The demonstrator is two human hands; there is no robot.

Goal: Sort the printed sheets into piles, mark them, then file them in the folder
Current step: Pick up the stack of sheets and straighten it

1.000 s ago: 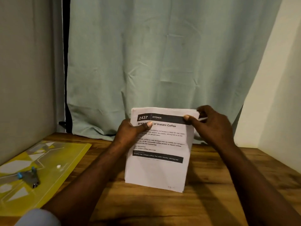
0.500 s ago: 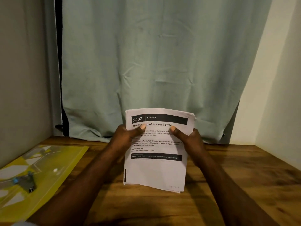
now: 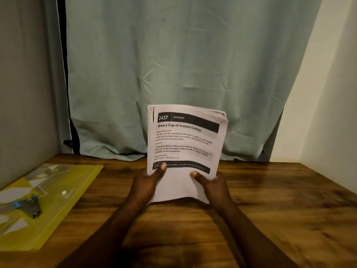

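Both lower corners of the printed sheets [image 3: 185,144] pinched, left hand [image 3: 146,183] and right hand [image 3: 213,187], upright, likely to square edges.

On my feed, the person's left hand [image 3: 146,182] and right hand [image 3: 214,187] were both bare. Each thumb ended in a short, rounded nail that caught the light: I could pick out the left thumbnail [image 3: 163,166] and the right thumbnail [image 3: 193,173] quite clearly. The left forearm [image 3: 116,225] and right forearm [image 3: 241,227] were uncovered all the way to the lower edge of my view. They were slim and smooth in outline, and the wrists narrowed slightly before the hands. Only the thumbs showed plainly to me; the other fingers were hidden. Lower down, both arms fell into shadow, and I could make out little surface detail there.
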